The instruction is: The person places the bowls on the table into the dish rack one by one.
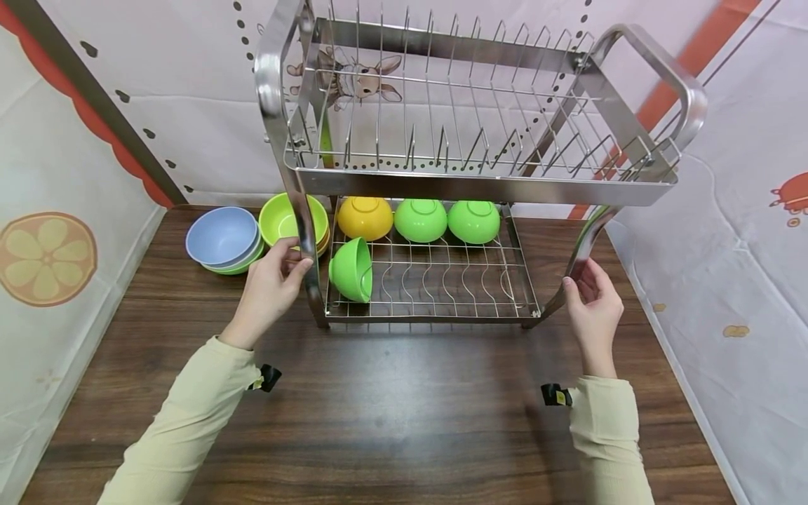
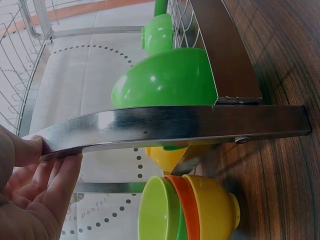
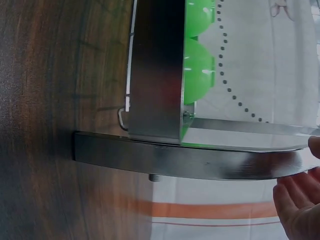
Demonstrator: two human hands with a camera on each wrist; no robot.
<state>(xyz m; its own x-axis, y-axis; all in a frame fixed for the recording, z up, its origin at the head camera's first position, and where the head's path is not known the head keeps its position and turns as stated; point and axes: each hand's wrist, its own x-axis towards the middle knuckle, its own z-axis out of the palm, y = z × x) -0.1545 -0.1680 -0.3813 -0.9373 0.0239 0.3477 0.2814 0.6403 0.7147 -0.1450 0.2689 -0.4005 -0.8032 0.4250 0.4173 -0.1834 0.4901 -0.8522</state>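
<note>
A two-tier metal dish rack (image 1: 486,188) stands on the wooden table. My left hand (image 1: 270,291) grips its left front leg (image 2: 150,125), thumb on one side and fingers on the other. On the right, my right hand (image 1: 593,308) holds the right front leg (image 3: 215,162) between thumb and fingers. The lower tier bears an upside-down yellow bowl (image 1: 365,219) and two upside-down green bowls (image 1: 420,221) along the back. Another green bowl (image 1: 351,270) leans on its side at the left front, close to the left leg. Only wires and frame show on the upper tier.
Left of the rack stand two stacks of bowls, one topped by a blue bowl (image 1: 222,236), the other by a lime-green bowl (image 1: 280,219). Printed cloth (image 1: 208,140) hangs behind the table and along both sides. The brown tabletop (image 1: 404,407) stretches in front.
</note>
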